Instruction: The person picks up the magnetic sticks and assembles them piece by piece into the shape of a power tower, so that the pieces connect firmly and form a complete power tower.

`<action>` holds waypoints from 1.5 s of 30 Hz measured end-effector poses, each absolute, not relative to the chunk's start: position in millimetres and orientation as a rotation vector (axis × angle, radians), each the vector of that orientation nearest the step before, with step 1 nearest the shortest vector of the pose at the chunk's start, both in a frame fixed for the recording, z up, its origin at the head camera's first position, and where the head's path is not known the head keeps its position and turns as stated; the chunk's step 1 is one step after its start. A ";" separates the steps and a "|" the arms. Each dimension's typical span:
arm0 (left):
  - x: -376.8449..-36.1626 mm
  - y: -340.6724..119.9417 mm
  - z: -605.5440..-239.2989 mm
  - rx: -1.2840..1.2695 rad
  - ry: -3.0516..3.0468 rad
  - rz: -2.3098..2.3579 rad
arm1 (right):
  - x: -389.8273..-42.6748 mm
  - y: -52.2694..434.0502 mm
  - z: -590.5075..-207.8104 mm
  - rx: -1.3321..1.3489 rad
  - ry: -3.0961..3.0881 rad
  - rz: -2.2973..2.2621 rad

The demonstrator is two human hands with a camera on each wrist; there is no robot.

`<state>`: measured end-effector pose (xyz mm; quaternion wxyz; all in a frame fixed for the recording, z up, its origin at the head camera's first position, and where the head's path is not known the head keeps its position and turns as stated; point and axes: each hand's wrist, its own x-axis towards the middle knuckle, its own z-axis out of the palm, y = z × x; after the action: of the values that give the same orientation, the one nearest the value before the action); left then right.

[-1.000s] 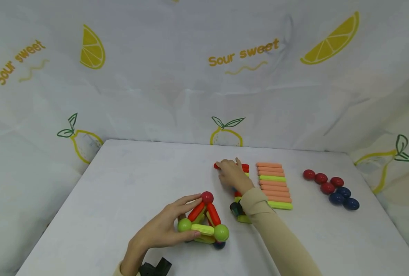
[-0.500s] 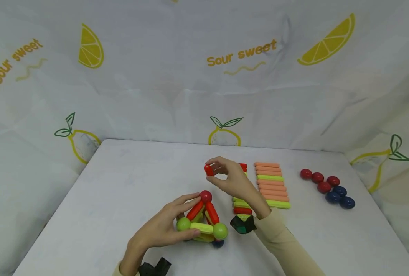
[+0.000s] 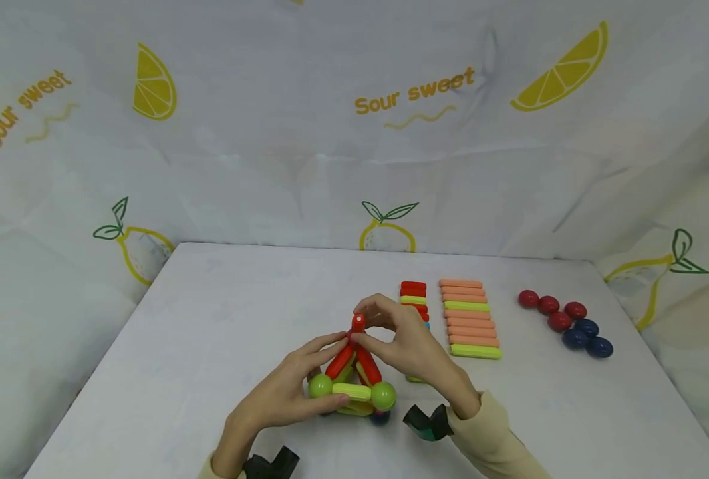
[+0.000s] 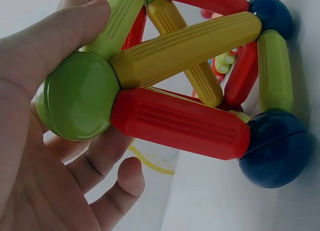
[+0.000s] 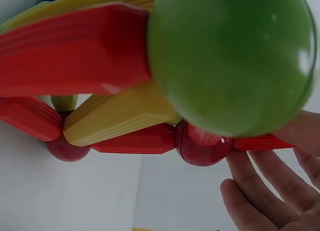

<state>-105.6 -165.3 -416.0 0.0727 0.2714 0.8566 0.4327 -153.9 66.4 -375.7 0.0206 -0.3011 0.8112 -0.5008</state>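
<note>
A frame of magnetic rods and balls (image 3: 351, 391) stands on the table, with green balls at its near upper corners and blue balls (image 4: 274, 148) lower down. My left hand (image 3: 291, 386) grips it from the left, thumb along a yellow-green rod (image 4: 119, 23) and fingers reaching toward the red ball (image 5: 202, 146) at the far upper corner. Between thumb and fingers my right hand (image 3: 411, 342) pinches a short red magnetic rod (image 3: 358, 323), upright at that red ball. In the right wrist view a green ball (image 5: 232, 61) covers part of the work.
Right of the frame lies a column of short rods (image 3: 413, 293), partly behind the right hand. Beside it is a row of longer orange and yellow-green rods (image 3: 471, 322). Red balls (image 3: 549, 305) and dark blue balls (image 3: 586, 338) lie farther right. A patterned cloth (image 3: 271, 166) hangs behind.
My right hand has picked a red rod from the short-rod column and brought it left and down to the red ball on the frame. The left hand keeps its hold.
</note>
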 end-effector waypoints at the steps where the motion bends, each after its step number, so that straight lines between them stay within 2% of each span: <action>1: -105.6 -165.2 -415.8 0.813 2.576 1.299 | -153.2 66.7 -375.8 -0.937 2.520 -1.554; 8: -104.9 -163.4 -414.2 0.794 2.591 1.295 | -152.5 68.9 -374.8 -0.956 2.549 -1.545; 13: -104.8 -160.5 -415.4 0.781 2.610 1.303 | -146.9 92.5 -373.7 -0.861 2.717 -1.444; 21: -106.2 -157.5 -415.8 0.772 2.587 1.324 | -126.3 137.4 -396.3 -0.591 2.840 -0.841; 26: -108.2 -157.5 -416.0 0.765 2.582 1.320 | -120.9 134.9 -420.2 -0.444 2.824 -0.671; 34: -109.9 -159.3 -417.6 0.777 2.599 1.286 | -118.2 123.8 -435.4 -0.429 2.893 -0.569; 38: -110.4 -159.8 -416.8 0.780 2.594 1.279 | -113.8 123.1 -429.7 -0.418 2.907 -0.724; 42: -109.8 -159.0 -415.4 0.764 2.577 1.299 | -102.0 120.5 -408.0 -0.487 2.895 -1.259; 45: -109.1 -158.5 -414.7 0.752 2.576 1.308 | -91.7 115.9 -394.6 -0.634 2.768 -1.594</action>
<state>-109.1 -158.5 -414.7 0.0781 0.2512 0.8602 0.4368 -91.7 115.9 -394.6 -0.0575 -0.1943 0.8487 -0.4885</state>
